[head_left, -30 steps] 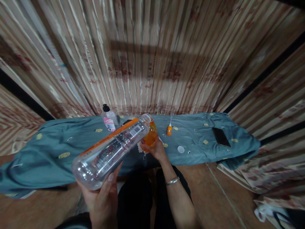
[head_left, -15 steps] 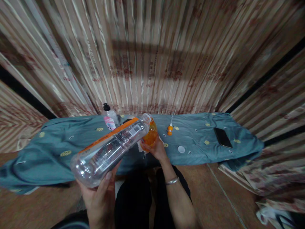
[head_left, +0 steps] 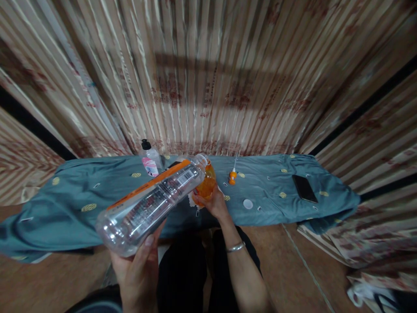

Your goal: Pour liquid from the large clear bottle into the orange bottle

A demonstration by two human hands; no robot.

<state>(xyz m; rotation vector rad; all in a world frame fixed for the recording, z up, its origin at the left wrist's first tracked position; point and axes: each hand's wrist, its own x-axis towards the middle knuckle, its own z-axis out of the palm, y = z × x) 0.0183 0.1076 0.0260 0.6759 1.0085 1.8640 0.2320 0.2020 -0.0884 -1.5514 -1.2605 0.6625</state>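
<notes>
Tilted in my left hand (head_left: 138, 265) is a large clear plastic bottle (head_left: 153, 204) with an orange-edged label. My left fingers wrap its lower end, and its uncapped mouth points up and right. My right hand (head_left: 213, 203) grips a smaller orange bottle (head_left: 206, 184) over the cloth. The clear bottle's mouth overlaps the orange bottle's top, so I cannot tell whether they touch. An orange pump head (head_left: 232, 177) with a thin tube lies to the right. A round white cap (head_left: 248, 204) rests nearer me.
A blue-green patterned cloth (head_left: 110, 191) covers the long table. Towards the back left stands a clear bottle with a black top (head_left: 150, 160). A dark phone (head_left: 304, 188) lies at the right. Striped curtains (head_left: 195, 87) hang behind and at both sides.
Almost nothing differs. Both bottles stay in my hands at nearly the same tilt, with the view shifted very slightly.
</notes>
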